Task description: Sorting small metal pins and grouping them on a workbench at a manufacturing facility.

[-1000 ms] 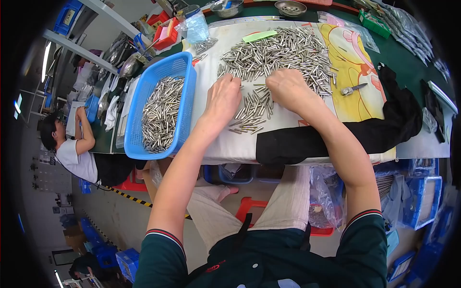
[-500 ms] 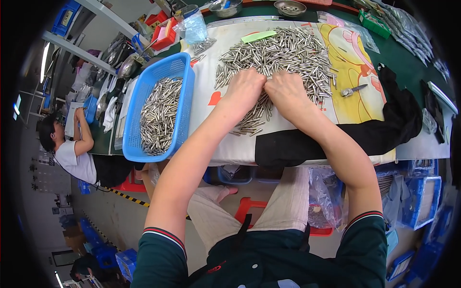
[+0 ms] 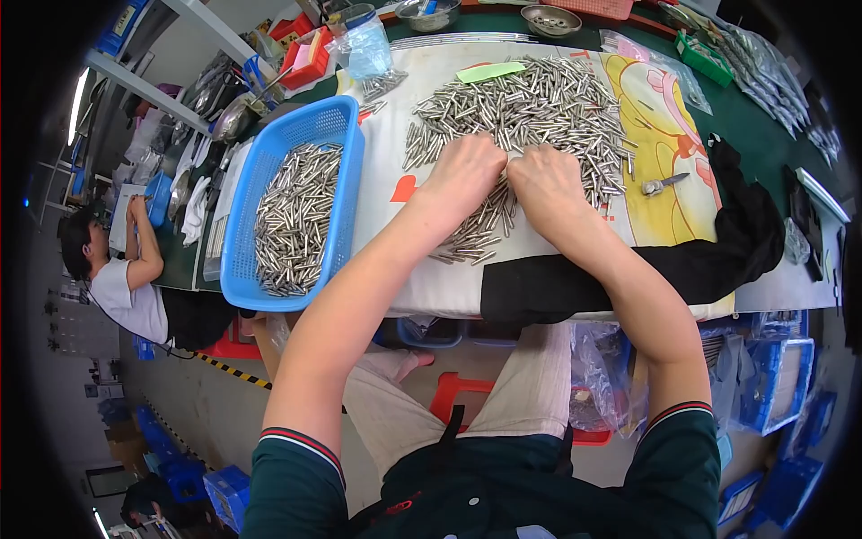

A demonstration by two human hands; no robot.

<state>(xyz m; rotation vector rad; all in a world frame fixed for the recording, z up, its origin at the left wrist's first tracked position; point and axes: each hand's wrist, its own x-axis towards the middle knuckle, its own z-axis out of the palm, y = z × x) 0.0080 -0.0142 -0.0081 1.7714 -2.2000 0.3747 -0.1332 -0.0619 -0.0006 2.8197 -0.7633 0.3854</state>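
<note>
A wide heap of short silvery metal pins lies spread over a printed cloth on the table. My left hand and my right hand rest at the near middle of this heap, knuckles upward and fingers curled in. A narrow gap separates them. Whatever the fingers pinch is hidden behind the hands. Left of the heap, a blue plastic basket holds many more of the same pins. On the heap's far edge lies a light green strip.
Black fabric runs along the table's near edge beneath my right forearm. A small knife lies right of the heap. Metal bowls and a red bin stand at the back. Another person sits at the far left.
My hands have drawn slightly apart, the right one moving a little right and nearer. Both remain curled at the heap. The whole view has shifted slightly.
</note>
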